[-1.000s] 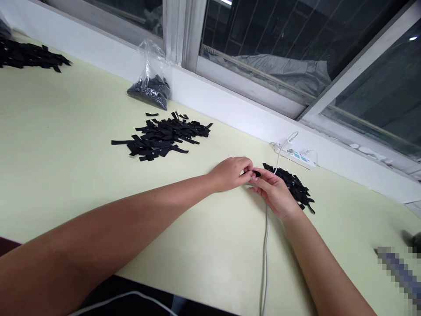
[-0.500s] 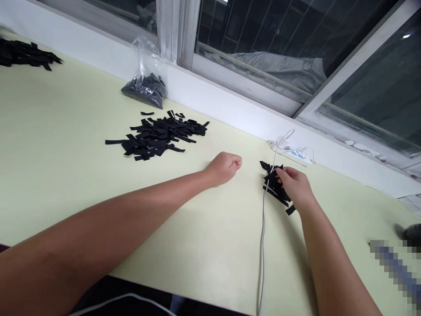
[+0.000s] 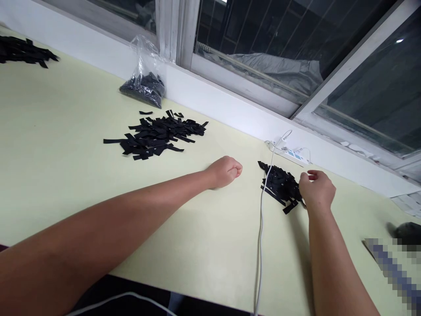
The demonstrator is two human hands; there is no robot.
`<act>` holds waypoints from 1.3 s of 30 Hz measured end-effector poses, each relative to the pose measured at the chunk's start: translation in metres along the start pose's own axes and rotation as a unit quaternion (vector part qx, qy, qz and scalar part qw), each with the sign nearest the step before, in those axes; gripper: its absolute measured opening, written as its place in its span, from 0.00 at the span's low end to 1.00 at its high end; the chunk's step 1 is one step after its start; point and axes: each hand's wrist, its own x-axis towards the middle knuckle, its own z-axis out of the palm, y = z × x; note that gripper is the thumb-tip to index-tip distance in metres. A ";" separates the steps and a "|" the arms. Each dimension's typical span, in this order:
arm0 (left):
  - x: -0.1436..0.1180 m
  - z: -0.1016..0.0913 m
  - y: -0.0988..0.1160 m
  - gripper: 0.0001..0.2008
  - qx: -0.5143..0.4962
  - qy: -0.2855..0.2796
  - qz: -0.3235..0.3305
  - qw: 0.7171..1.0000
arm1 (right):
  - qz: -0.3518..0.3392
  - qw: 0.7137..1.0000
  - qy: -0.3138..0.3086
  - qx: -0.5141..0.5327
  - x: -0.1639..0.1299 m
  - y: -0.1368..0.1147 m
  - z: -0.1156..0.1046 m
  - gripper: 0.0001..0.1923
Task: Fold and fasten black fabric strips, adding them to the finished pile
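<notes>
The left hand [image 3: 224,171] rests on the pale yellow-green tabletop [image 3: 66,145] curled into a loose fist, thumb laid over the bent fingers; whether anything lies inside the fist cannot be told. The right hand [image 3: 317,189] hovers just at the far-right edge of the small heap of short black fabric strips [image 3: 279,186], its fingers bent and its thumb and forefinger drawn close together at the tips. From this angle it is not clear whether a strip is pinched between them. The heap lies between the two hands, close beside the right fingertips and a short way off the left knuckles. One loose strip juts out at the heap's near edge, just under the right hand's heel.

A thin white cable [image 3: 262,228] runs from the table's near edge, passes between the two hands, crosses the left side of the small heap and ends at a white power strip [image 3: 291,154] against the white wall ledge beyond the fingers.

Well beyond the left fist lies a larger spread pile of black fabric strips [image 3: 158,134], and further past it a clear plastic bag of dark pieces [image 3: 144,83] leans at the window frame. Another dark pile [image 3: 23,50] sits at the far left corner.
</notes>
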 end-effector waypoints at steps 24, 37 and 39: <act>0.005 -0.013 0.000 0.09 0.152 0.075 -0.023 0.985 | -0.103 0.981 -0.008 0.164 -0.043 -0.044 0.016 0.19; 0.006 -0.022 -0.003 0.09 0.208 0.088 -0.051 0.973 | -0.155 0.973 -0.021 0.170 -0.050 -0.049 0.021 0.17; 0.006 -0.022 -0.006 0.10 0.227 0.082 -0.054 0.969 | -0.159 0.972 -0.026 0.168 -0.050 -0.049 0.022 0.17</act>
